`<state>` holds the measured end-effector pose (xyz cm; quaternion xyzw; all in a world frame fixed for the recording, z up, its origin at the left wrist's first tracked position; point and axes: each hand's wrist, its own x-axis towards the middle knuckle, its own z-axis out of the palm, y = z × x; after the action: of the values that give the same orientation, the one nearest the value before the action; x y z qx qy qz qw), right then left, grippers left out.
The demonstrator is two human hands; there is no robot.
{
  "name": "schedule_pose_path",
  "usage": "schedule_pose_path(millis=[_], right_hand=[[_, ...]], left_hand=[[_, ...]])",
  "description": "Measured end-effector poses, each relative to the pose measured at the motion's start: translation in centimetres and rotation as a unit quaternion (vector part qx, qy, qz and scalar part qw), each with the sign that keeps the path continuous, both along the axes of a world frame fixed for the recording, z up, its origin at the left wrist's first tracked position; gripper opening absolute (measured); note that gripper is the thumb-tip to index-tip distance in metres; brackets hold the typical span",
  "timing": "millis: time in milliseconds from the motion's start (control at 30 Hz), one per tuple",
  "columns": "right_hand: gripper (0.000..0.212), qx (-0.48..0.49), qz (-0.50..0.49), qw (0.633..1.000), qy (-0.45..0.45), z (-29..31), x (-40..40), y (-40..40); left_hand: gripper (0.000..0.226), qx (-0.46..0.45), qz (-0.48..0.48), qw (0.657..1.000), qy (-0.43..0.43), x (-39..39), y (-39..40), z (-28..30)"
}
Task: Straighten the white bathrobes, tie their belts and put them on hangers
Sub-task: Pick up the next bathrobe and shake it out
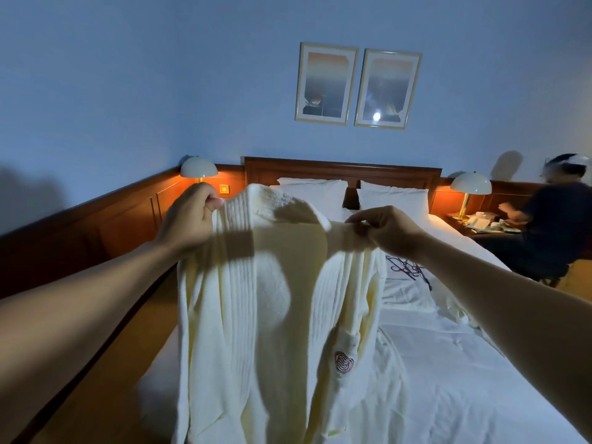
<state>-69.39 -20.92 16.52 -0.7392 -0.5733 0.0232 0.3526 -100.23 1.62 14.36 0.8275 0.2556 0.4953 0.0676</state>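
Note:
A white bathrobe [256,315] hangs in the air in front of me, above the near left part of the bed, its front open and a red emblem on the chest pocket. My left hand [192,216] grips its left shoulder by the collar. My right hand [384,230] pinches the right shoulder. Both arms are stretched out at about the same height. A dark hanger [408,269] lies on the bed behind the robe, next to more crumpled white fabric [413,293]. No belt can be made out.
The white bed [464,379] fills the right half, with two pillows [392,200] at a wooden headboard. Lit lamps stand on both sides [198,169] [470,184]. A person [557,219] sits at the right bedside table. Wooden floor runs along the left.

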Motion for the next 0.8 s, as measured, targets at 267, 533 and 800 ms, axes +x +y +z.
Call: schedule_pose_path(millis=[267, 533, 800], right_hand=[[0.016, 0.121, -0.056, 0.991, -0.001, 0.0, 0.4, 0.2], [0.016, 0.109, -0.048, 0.993, 0.0, 0.2, 1.0, -0.2], [0.028, 0.072, -0.093, 0.977, -0.179, -0.5, 0.7, 0.9]], left_hand=[[0.009, 0.003, 0.014, 1.0, 0.024, 1.3, -0.3, 0.8], [0.008, 0.003, 0.004, 1.0, -0.023, 1.3, -0.5, 2.2], [0.013, -0.014, 0.032, 0.999, 0.004, 2.7, -0.5, 3.3]])
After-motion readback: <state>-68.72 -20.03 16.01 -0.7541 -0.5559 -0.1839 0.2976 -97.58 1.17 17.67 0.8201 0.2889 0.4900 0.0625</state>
